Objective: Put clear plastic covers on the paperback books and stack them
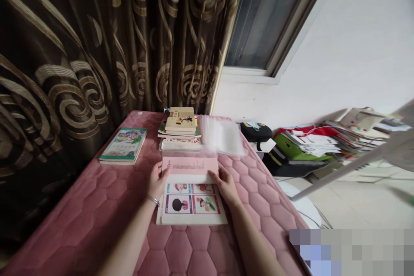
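Note:
A picture book [192, 217] with coloured cartoon panels lies on the pink quilted surface in front of me. Above its panels a pink sheet [190, 164] with small lines of print is raised at the far side; whether it is part of the same book I cannot tell. My left hand [157, 182] grips the left edge of the pink sheet, thumb on top. At the right edge my right hand [226, 185] pinches it with the thumb over the page. Fingers underneath are hidden. A bracelet circles my left wrist.
Beyond my hands stand a pile of books [180, 125] and blurred clear plastic covers [224, 137]. Green-bordered books [124, 144] lie at the left on the quilted mattress [106, 207]. A patterned curtain [129, 43] hangs behind; papers [312, 142] and a slanted pale pole [339, 166] are at the right.

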Motion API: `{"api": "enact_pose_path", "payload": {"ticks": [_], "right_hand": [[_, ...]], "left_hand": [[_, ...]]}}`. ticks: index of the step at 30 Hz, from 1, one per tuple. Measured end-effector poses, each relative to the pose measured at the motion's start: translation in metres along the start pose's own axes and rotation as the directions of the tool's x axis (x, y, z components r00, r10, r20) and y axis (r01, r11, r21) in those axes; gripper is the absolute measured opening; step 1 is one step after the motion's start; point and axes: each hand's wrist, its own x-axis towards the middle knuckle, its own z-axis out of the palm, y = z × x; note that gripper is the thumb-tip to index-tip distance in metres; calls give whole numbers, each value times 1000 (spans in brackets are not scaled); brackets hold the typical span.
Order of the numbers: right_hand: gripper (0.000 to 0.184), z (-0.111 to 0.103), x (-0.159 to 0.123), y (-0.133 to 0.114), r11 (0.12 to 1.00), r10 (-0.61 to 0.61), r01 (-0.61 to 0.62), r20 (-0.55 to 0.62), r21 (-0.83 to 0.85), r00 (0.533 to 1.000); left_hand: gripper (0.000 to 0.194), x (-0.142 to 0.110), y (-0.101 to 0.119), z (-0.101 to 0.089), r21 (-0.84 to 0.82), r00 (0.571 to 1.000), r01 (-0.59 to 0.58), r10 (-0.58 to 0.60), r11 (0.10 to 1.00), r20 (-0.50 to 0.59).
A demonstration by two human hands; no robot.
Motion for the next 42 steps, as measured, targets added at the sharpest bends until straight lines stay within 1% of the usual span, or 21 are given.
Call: {"api": "enact_pose_path", "payload": {"ticks": [9, 13, 17, 20, 23, 27, 32, 38, 42], "right_hand": [[30, 1, 1, 5, 999, -36, 36, 3, 5, 999], [33, 1, 3, 9, 999, -53, 52, -11, -9, 999], [34, 1, 3, 7, 998, -52, 52, -15, -30, 999], [37, 2, 3, 3, 999, -32, 31, -13, -36, 999], [39, 2, 3, 2, 1000, -11, 11, -1, 1, 1000], [40, 2, 6, 6, 998, 14, -15, 17, 57, 1000], [40, 3, 9, 8, 998, 41, -41, 4, 49, 999], [39, 2, -2, 1, 999, 14, -14, 10, 32, 1000], [41, 1, -5, 4, 1000, -11, 10, 13, 7, 1000]], "left_hand": [[49, -1, 4, 0, 17, 1000, 2, -2, 1000, 10], [48, -2, 7, -2, 29, 999, 20, -21, 999, 48], [51, -2, 7, -2, -6, 996, 32, -31, 999, 89], [53, 0, 5, 0, -22, 997, 28, -26, 999, 68], [52, 1, 4, 1, -30, 999, 15, -14, 999, 50], [51, 2, 3, 2, -37, 999, 16, -14, 999, 51], [48, 3, 0, 2, -26, 999, -1, 2, 1000, 34], [47, 3, -1, 1, -39, 998, -1, 3, 999, 63], [46, 2, 0, 0, -23, 998, 11, -10, 1000, 64]]}}
